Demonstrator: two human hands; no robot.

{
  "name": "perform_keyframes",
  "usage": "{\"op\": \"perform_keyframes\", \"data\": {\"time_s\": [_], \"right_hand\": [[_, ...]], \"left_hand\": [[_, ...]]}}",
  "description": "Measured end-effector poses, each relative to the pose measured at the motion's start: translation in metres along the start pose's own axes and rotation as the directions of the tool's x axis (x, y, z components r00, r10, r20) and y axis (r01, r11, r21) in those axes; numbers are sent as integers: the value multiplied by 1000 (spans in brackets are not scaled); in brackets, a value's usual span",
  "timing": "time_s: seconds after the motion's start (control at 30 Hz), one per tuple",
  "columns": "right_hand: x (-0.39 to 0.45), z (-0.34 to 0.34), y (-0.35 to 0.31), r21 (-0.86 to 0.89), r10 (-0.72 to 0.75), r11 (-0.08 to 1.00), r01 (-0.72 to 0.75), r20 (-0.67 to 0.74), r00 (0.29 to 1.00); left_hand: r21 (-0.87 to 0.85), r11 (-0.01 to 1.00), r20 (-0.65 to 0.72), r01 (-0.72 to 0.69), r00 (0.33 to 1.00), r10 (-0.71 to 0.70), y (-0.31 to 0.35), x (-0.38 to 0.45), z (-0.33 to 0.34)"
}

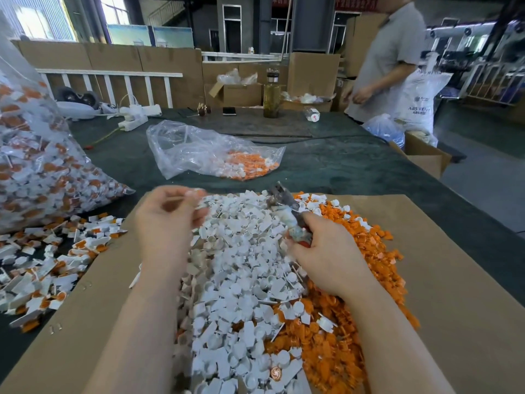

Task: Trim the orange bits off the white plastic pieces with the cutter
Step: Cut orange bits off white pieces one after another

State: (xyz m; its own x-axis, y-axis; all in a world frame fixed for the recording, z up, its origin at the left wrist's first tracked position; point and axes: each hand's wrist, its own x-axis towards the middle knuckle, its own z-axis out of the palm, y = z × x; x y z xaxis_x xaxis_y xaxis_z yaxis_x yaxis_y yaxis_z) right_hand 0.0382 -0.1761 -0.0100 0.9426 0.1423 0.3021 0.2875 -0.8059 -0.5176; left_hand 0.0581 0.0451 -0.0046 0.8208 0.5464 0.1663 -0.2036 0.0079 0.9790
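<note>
A person's right hand [326, 254] clenches the worn, wrapped handles of a cutter [287, 211], its grey metal head raised and tilted away over a heap of white plastic pieces [241, 268] on a sheet of brown cardboard [454, 294]. The left hand [167, 220], blurred, has its fingers curled toward a small white piece [196, 191] at the fingertips; whether it is actually pinched cannot be told. The white pieces are small, matte and angular, mixing flat tabs, short sticks and round cup shapes, and they lie loose in a thick band down the middle of the cardboard. Just beside them on the right, touching and partly mingled, runs a pile of orange bits [363, 308], small and knobbly. To the left, off the cardboard on the dark green table cover [326, 163], lie untrimmed pieces [42, 268], white with orange parts attached. Above them slumps a large clear plastic bag [37, 155] stuffed with the same two-coloured parts. A second, crumpled clear bag [210, 152] farther back holds a smaller orange and white cluster. At the far right edge of the table stands another person in a grey shirt [389, 61]; cardboard boxes [312, 72] and a glass bottle [271, 95] stand behind.
</note>
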Motion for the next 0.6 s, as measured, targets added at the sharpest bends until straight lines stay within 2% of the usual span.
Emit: {"op": "perform_keyframes", "data": {"time_s": [0.07,0.13,0.23,0.3,0.4,0.47,0.53,0.6], "right_hand": [[1,-1,5,-61,61,996,-65,-63,996],[1,-3,10,-115,131,983,-142,-96,987],[1,-4,16,-189,227,950,-247,-123,966],[1,-3,18,-216,274,930,-296,-128,953],[2,-2,18,-250,315,910,-332,-107,943],[1,-3,17,-266,340,897,-352,-93,936],[1,-5,15,-261,367,887,-381,-101,925],[0,-8,11,-242,395,877,-415,-127,910]], "left_hand": [[112,994,-206,19,979,5,-10,18,-24],[228,970,-334,83,943,-2,-22,31,-46],[439,873,-445,213,895,5,-35,41,-66],[501,821,-489,273,872,9,-38,42,-70],[504,799,-486,328,872,-51,-35,42,-70],[573,739,-437,355,895,-90,-33,41,-69],[680,653,-357,333,929,-102,-27,37,-67],[726,634,-270,267,958,-95,-19,36,-66]]}}
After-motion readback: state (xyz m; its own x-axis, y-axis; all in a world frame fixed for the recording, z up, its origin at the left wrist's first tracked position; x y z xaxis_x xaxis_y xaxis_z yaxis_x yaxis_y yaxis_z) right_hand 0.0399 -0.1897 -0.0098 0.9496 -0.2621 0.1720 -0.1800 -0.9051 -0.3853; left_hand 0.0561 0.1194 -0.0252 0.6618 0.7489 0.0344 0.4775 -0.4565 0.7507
